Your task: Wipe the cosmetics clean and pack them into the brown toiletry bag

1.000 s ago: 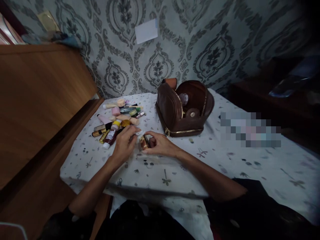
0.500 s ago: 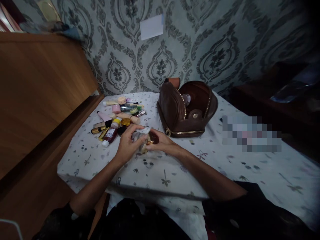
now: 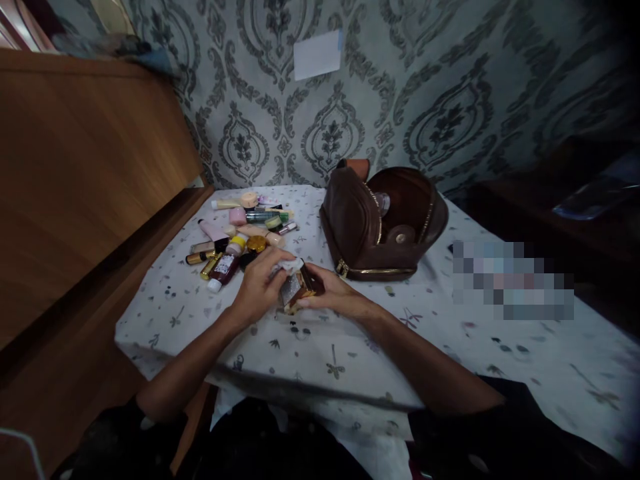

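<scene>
Just above the table, my right hand (image 3: 333, 291) is closed around what looks like a perfume bottle (image 3: 293, 288), with a clear, glittering side and brown and gold parts. My left hand (image 3: 260, 283) pinches a crumpled white wipe (image 3: 292, 265) and presses it against the top of the bottle. Fingers cover part of the bottle. Close beyond my left hand lie a dark red bottle (image 3: 225, 265) with a white cap, an amber round jar (image 3: 257, 244) and several other cosmetics. A brown leather cosmetic bag (image 3: 355, 220) stands unzipped behind my right hand, a small item inside it.
The table has a white patterned cloth (image 3: 305, 353). A wooden cabinet (image 3: 95, 133) borders it on the left, and a papered wall (image 3: 280, 127) rises behind. On the right lies a pixelated, unreadable object (image 3: 510, 280).
The view has shifted slightly, so everything sits a little further right. The bottle has turned in my hands and shows more of its glittering side. The wipe stays at its top.
</scene>
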`<state>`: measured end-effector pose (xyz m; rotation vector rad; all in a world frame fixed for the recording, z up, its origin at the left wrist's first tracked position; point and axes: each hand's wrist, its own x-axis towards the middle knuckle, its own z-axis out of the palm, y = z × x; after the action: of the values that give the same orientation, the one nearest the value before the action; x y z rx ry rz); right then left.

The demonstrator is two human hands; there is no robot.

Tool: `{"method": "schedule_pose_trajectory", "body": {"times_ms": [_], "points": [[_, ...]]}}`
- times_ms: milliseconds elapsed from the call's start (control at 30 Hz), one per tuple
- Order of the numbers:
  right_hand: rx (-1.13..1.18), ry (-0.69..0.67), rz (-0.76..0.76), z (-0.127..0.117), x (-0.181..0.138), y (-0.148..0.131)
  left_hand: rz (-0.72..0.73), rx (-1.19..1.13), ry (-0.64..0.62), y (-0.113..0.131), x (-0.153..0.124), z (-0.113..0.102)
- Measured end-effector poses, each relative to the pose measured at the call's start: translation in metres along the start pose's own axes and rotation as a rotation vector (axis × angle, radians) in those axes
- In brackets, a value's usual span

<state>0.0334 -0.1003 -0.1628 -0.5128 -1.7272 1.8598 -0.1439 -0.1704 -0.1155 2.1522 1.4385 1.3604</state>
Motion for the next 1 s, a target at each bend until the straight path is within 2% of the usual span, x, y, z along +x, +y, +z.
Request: {"method": "schedule_pose_trajectory", "body": {"times_ms": [100, 233, 400, 567, 733, 867, 1000], "points": [[0.055, 0.0, 0.001, -0.001, 0.0, 0.001, -0.099, -0.048, 0.044, -0.016, 0.007, 0.003], [0.191, 0.032, 0.01, -0.002, 0.0, 0.001, -0.171, -0.096, 0.032, -0.027, 0.002, 0.001], [0.31, 0.043, 0.024, -0.002, -0.003, -0.001, -0.191, -0.11, 0.014, -0.027, -0.01, -0.006], [0.32, 0.071, -0.015, -0.003, -0.004, -0.001, -0.238, -0.113, 0.066, -0.016, -0.017, -0.005], [0.396, 0.105, -0.081, -0.007, -0.001, 0.005, -0.162, -0.092, 0.067, 0.004, -0.024, 0.0], [0.459, 0.065, -0.135, -0.007, 0.001, 0.006, -0.048, -0.051, 0.048, 0.02, -0.029, 0.0], [0.429, 0.072, -0.116, -0.003, 0.001, 0.004, 0.063, -0.023, -0.001, 0.032, -0.03, 0.001]]}}
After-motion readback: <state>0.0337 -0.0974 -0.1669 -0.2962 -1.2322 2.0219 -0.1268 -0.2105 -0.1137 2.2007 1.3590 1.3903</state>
